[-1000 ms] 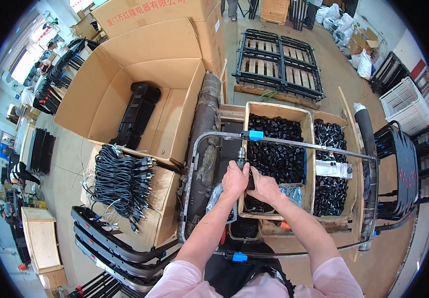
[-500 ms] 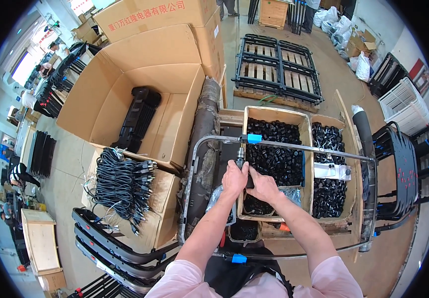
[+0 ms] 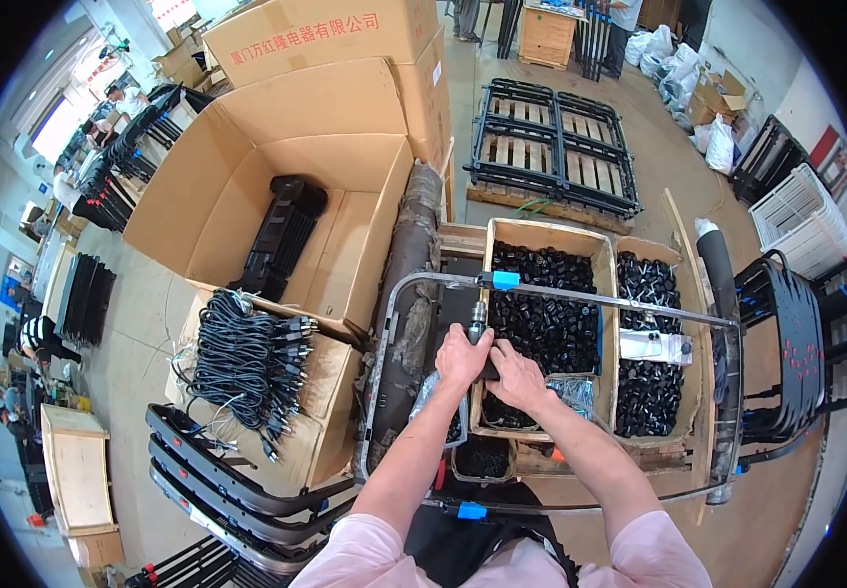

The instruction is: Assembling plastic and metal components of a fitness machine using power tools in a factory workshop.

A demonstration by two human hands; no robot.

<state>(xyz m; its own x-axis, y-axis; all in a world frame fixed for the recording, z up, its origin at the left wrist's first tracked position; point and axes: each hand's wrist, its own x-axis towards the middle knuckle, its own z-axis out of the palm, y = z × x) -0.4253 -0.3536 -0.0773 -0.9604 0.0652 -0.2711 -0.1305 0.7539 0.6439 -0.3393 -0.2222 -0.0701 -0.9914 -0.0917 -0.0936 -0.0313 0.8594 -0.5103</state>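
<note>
Your left hand (image 3: 462,355) grips the metal tool (image 3: 477,318) upright at the box (image 3: 544,232) of black parts, right hand (image 3: 516,376) closed beside it; keep the tool vertical.

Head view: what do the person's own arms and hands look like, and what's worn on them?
Both hands, the left hand and the right hand, are bare: no gloves, and no rings or watch that can be made out. The forearms are uncovered too. Short pale pink sleeves cover only the upper arms, at the lower edge of the picture. No markings are visible.
</note>
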